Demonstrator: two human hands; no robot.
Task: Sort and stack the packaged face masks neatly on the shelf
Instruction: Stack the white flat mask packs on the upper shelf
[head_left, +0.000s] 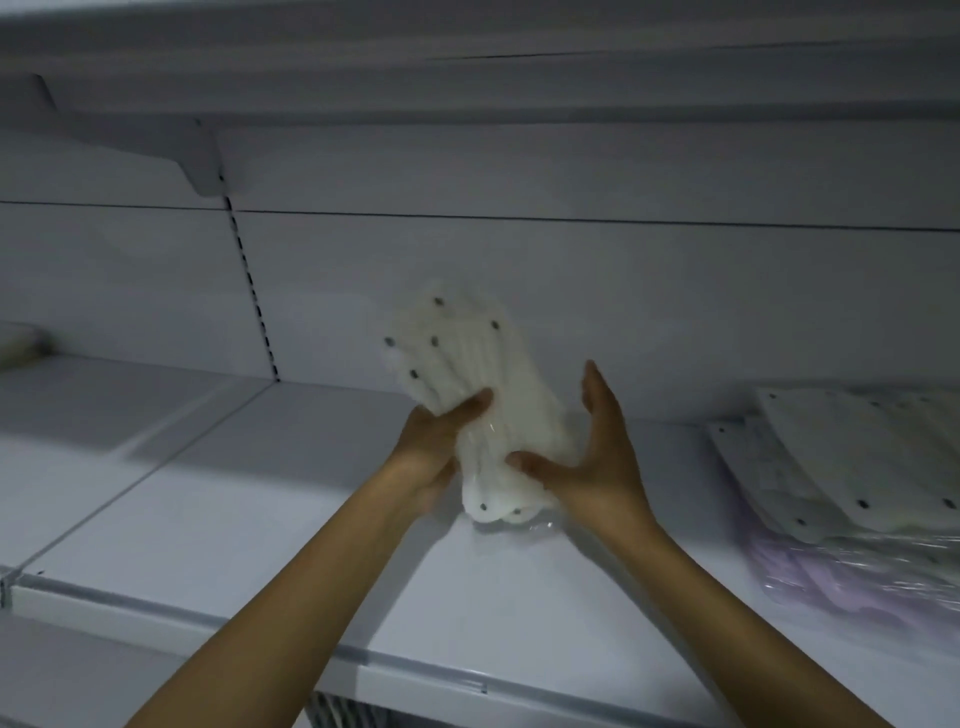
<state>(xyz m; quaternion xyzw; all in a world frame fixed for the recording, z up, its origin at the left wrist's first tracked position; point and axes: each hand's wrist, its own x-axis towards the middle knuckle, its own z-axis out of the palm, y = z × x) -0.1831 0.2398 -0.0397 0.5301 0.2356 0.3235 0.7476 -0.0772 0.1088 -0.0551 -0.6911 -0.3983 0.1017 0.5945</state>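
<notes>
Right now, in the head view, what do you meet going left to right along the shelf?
Slotted upright → left hand → held white mask pack → right hand → stack of white mask packs, lying on a purple pack at the far right of the shelf.

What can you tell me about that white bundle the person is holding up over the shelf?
The white bundle of packaged masks looks like several pleated white masks in clear film, dotted with small dark spots. It stands roughly upright, leaning left, its lower end on or just above the white shelf. The left hand wraps its left side in a closed grip; the right hand presses its right side with open fingers and thumb across the front.
</notes>
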